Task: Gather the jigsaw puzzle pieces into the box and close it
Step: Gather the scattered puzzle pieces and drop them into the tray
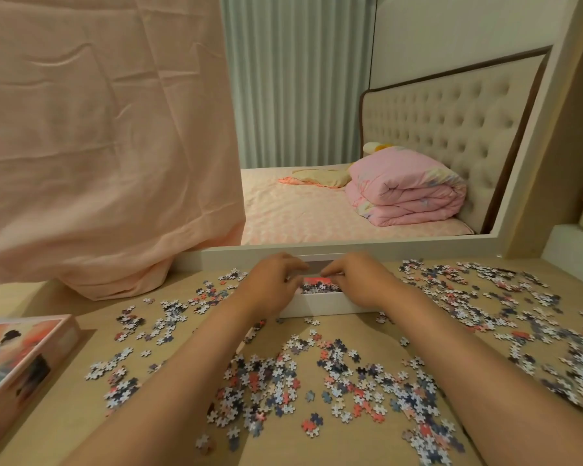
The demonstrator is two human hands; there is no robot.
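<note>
Bedroom desk (64,415) under a mirror (317,129). Fingers (297,264) of both hands are bent down, tips nearly meeting over the box (320,306). They're blurred, so I can't tell if any pieces (283,381) are pinched. Left hand (273,280) and right hand (354,280) flank the box opening, likely dropping a scoop inside. Box sits centre at the desk's back edge, some pieces in it. Most pieces lie loose around the forearms and off to the right. Lid (21,358) rests far left, probably kept out of the way until closing.
</note>
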